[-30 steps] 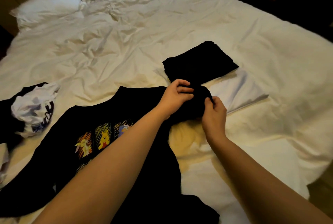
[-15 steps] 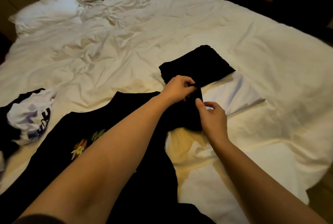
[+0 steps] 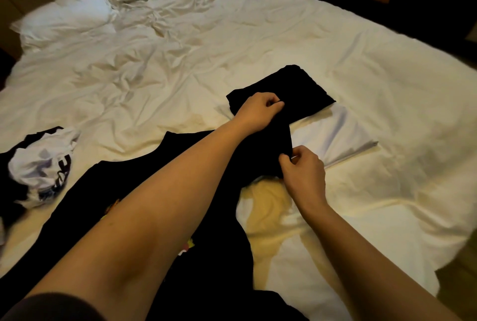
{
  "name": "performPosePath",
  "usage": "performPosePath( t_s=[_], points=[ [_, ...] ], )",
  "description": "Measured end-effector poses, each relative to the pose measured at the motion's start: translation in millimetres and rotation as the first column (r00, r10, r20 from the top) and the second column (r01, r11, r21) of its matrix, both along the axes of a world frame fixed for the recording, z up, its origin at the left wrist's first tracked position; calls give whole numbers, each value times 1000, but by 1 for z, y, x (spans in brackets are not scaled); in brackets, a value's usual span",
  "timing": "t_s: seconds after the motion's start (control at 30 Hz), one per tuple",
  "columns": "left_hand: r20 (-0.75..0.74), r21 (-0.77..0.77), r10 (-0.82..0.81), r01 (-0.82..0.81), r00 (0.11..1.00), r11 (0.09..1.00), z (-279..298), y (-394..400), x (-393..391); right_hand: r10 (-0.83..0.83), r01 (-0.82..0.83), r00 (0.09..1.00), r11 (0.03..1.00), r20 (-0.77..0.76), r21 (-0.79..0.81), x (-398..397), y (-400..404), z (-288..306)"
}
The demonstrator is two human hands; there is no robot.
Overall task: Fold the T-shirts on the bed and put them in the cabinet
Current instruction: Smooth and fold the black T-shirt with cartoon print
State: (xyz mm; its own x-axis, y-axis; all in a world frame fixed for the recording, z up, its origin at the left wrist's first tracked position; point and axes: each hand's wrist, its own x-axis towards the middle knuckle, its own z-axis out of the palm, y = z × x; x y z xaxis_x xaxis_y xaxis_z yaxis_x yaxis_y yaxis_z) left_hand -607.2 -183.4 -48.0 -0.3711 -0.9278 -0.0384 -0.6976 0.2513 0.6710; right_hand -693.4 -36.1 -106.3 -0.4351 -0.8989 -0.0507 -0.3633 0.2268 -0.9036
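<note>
left hand (image 3: pixel 258 111) and right hand (image 3: pixel 304 173) both pinching spread black T-shirt (image 3: pixel 211 264) | folded black T-shirt (image 3: pixel 296 90) lying just beyond | one crumpled white T-shirt (image 3: pixel 41 165) lying far left

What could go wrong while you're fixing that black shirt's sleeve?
The sleeve the left hand and right hand pinch lies right by the folded black shirt, so tugging might mess up that neat fold. The left arm lies across the spread black T-shirt, so it could bunch the fabric.
</note>
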Motion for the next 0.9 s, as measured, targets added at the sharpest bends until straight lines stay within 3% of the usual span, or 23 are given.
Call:
performPosePath(
  t_s=[0.23, 0.47, 0.53, 0.6, 0.7, 0.77, 0.9],
  points=[
    [-222, 246, 76, -20, 972, 969, 24, 1, 46, 102, -120, 983, 986, -149, -113, 23, 2, 27],
    [-456, 449, 292, -66, 841, 891, 32, 22, 136, 281, -330, 872, 942, -402, -57, 87, -6, 48],
    [-516, 516, 396, -94, 759, 852, 23, 31, 165, 325, -371, 818, 929, -474, -3, 114, -10, 45],
    [-552, 607, 553, -155, 624, 780, 5, 42, 188, 454, -470, 739, 877, -497, 102, 139, -15, 37],
    [-490, 775, 788, -227, 373, 590, -35, 60, 209, 644, -591, 637, 761, -424, 268, 163, -18, 23],
    [-368, 819, 859, -314, 356, 481, -59, 68, 215, 582, -556, 721, 810, -375, 187, 165, -21, 17],
    [-304, 809, 865, -371, 399, 456, -78, 65, 217, 249, -265, 934, 964, -256, -31, 145, -39, -2]
  ],
)
